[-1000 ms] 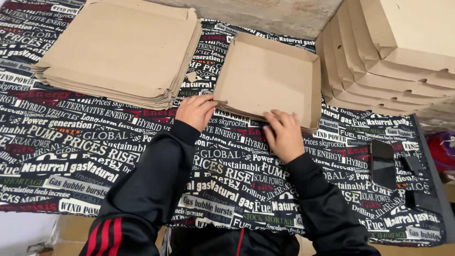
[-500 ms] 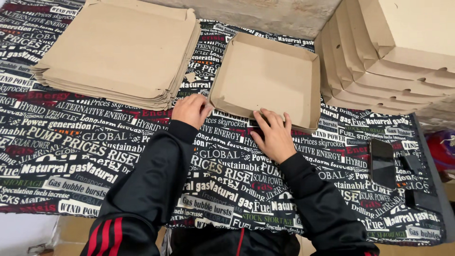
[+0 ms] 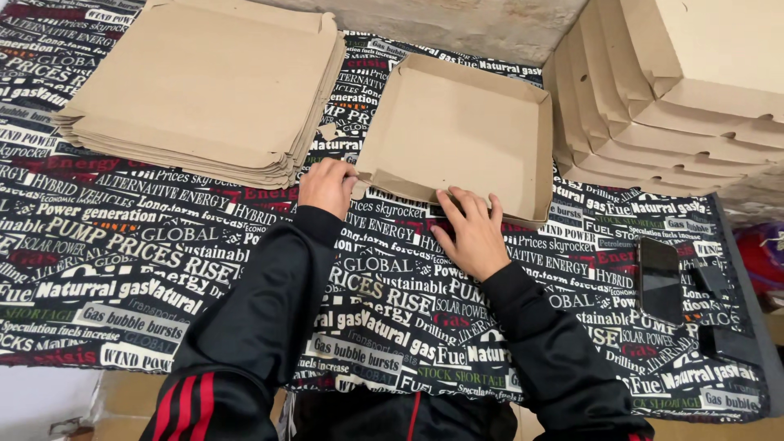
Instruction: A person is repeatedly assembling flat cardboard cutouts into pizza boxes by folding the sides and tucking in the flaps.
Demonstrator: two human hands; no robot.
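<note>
Left hand (image 3: pixel 327 186) curled on the open cardboard box (image 3: pixel 457 135) corner; right hand (image 3: pixel 472 233) spread flat at its front wall, flat cardboard stack (image 3: pixel 204 82) left

left hand (image 3: pixel 327 187): curled, knuckles up, fingers pinched shut | right hand (image 3: pixel 471 231): flat, palm down, fingers spread | arms: both stretched forward, in dark sleeves

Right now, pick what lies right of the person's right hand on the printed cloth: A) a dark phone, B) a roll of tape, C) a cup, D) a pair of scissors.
A: a dark phone lies flat on the printed cloth, to the right of the right hand.
</note>
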